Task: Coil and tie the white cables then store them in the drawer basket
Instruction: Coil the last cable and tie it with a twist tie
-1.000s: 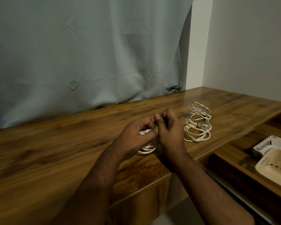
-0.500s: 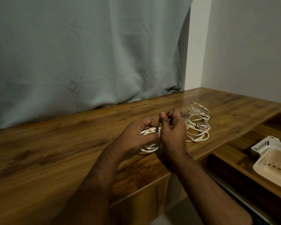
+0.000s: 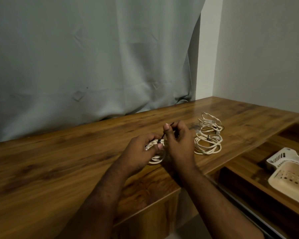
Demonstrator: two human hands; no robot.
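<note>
Your left hand [image 3: 141, 149] gripped the coiled white cable [image 3: 156, 156] just above the tabletop [image 3: 59, 163], near its front edge, thumb pressed across the bundle, which I judge was to keep the loops from springing apart while the tie went on. Your right hand [image 3: 179, 135] pinched the free end of the thin black tie [image 3: 164, 134] between thumb and fingers and drew it up and away from the coil, apparently to cinch it tight round the strands. To the right, well clear of your hands, two more white coils [image 3: 208, 134] lay on the tabletop, one beside the other; the nearer showed a dark band round it, so I take it as already tied, and parking them there kept your working spot free. The drawer basket [image 3: 276, 156] sat low at the far right in the open drawer [image 3: 248, 163], with no cable visible in it. No brand, label or writing could be read anywhere
</note>
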